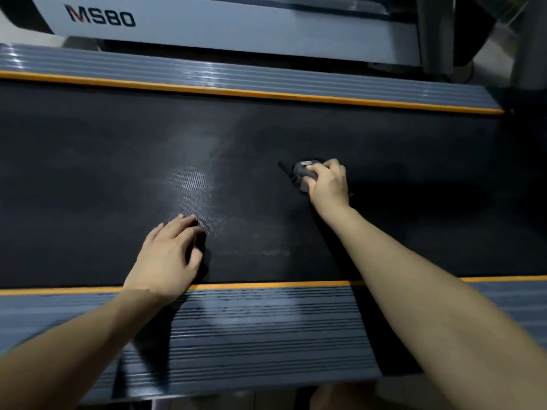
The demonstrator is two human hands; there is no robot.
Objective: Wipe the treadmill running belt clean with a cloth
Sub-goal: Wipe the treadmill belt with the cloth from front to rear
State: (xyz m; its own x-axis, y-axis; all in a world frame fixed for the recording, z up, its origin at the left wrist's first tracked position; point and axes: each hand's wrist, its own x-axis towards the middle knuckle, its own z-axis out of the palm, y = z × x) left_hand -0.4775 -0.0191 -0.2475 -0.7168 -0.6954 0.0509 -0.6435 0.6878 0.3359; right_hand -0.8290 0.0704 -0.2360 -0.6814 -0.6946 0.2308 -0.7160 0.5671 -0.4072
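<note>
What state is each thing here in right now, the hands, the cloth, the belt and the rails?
Right hand: closed on the cloth, pressing it to the belt.
Left hand: empty, flat on the belt.
Cloth: dark, bunched up.
Running belt: black, with pale smudges near the middle.
Near side rail: ribbed, with both forearms above it.

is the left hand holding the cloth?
No. The left hand rests flat and empty on the running belt, while the right hand grips the dark bunched cloth.

A small dark cloth [303,174] lies bunched on the black textured running belt [118,161], right of centre.
</note>
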